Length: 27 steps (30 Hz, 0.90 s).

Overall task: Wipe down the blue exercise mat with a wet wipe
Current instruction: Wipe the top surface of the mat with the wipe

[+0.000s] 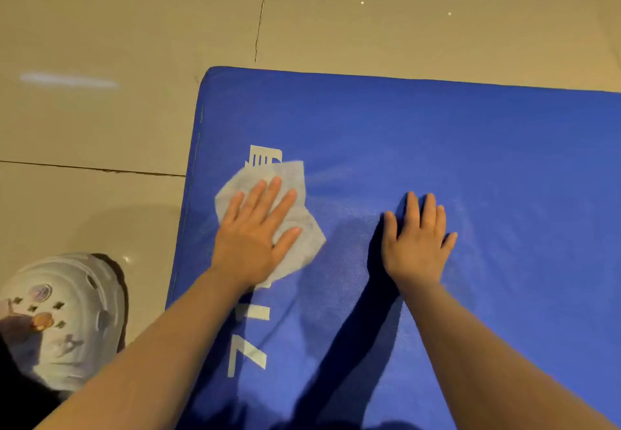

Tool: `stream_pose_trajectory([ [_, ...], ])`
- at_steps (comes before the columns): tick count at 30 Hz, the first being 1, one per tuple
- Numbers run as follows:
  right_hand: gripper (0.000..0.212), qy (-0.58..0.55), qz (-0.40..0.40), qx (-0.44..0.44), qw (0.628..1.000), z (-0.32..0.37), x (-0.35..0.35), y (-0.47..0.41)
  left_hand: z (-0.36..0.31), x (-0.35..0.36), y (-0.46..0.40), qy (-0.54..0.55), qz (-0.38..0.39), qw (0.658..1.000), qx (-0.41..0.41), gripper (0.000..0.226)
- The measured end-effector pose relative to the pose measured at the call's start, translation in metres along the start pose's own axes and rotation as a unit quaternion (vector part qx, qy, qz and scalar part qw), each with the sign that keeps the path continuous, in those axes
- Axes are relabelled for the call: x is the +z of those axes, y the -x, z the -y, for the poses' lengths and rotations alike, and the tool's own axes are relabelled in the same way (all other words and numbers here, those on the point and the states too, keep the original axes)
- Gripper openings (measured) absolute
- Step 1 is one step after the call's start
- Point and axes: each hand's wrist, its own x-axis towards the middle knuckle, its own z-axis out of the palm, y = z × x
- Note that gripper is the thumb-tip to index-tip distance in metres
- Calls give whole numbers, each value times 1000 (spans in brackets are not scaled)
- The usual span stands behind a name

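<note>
The blue exercise mat (437, 147) lies on the tiled floor and fills the right and lower part of the view, with white lettering near its left edge. A crumpled white wet wipe (302, 241) lies flat on the mat over part of that lettering. My left hand (255, 234) presses down on the wipe with straight, spread fingers. To its right, my right hand (416, 238) rests flat on the bare mat, fingers straight, holding nothing. A damp streak shows on the mat just right of the wipe.
Glossy beige floor tiles (100, 127) with dark grout lines surround the mat at the left and far side. A white clog with charms (64, 318) stands on the floor at the lower left, close to the mat's left edge.
</note>
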Motion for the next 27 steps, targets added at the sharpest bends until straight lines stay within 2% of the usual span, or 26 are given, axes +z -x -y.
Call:
stream_pose_trajectory([
  [2,61,-3,-25,26,999,1,18,1,32,-12,-26,6,-5,994,-111,63],
  [5,68,-11,-81,37,996,5,32,2,65,-26,-79,22,-2,960,-279,65],
  [7,66,-12,-110,36,993,5,36,-1,76,-30,-120,22,-16,951,-309,63],
  [10,63,-9,-146,30,989,4,40,-4,76,-30,-169,-5,-17,955,-294,61],
  [13,61,0,-159,33,987,7,43,-4,69,-30,-207,-17,15,964,-267,59],
  [16,61,6,-164,34,986,7,43,-6,43,-27,-225,-10,32,978,-205,54],
  [22,61,13,-179,32,983,8,44,-8,-65,-6,-257,0,63,997,-49,54],
  [25,60,12,-180,31,983,6,44,-8,-102,1,-256,-22,101,991,83,55],
  [27,60,9,-183,30,983,5,44,-7,-105,5,-247,-31,90,986,135,55],
])
